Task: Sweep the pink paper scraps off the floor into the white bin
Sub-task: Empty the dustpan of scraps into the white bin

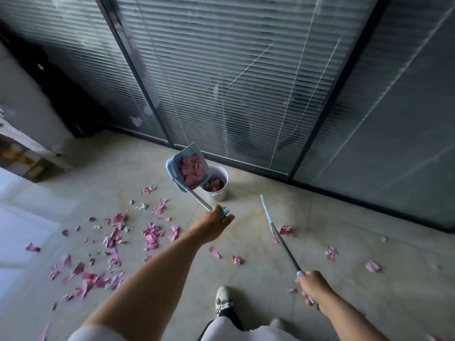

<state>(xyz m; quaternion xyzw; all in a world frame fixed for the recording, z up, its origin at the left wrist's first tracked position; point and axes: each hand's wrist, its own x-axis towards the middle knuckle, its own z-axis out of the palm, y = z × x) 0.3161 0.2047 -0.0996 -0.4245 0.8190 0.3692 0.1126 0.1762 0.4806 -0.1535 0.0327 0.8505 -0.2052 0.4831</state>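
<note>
My left hand (pixel 218 221) grips the handle end of a light blue dustpan (pixel 188 168), which is lifted and tilted over the white bin (pixel 218 185). Pink paper scraps fill the pan, and more lie inside the bin. My right hand (pixel 311 286) grips the end of a broom stick (pixel 278 235); the stick points away toward the bin and its head is not visible. Many pink paper scraps (pixel 150 236) are scattered on the floor to the left, with a few to the right (pixel 372 266).
Glass walls with blinds (pixel 246 82) run close behind the bin. A white column (pixel 29 114) and a cardboard box (pixel 22 161) stand at the far left. My shoe (pixel 224 301) is on the tiled floor near the bottom centre.
</note>
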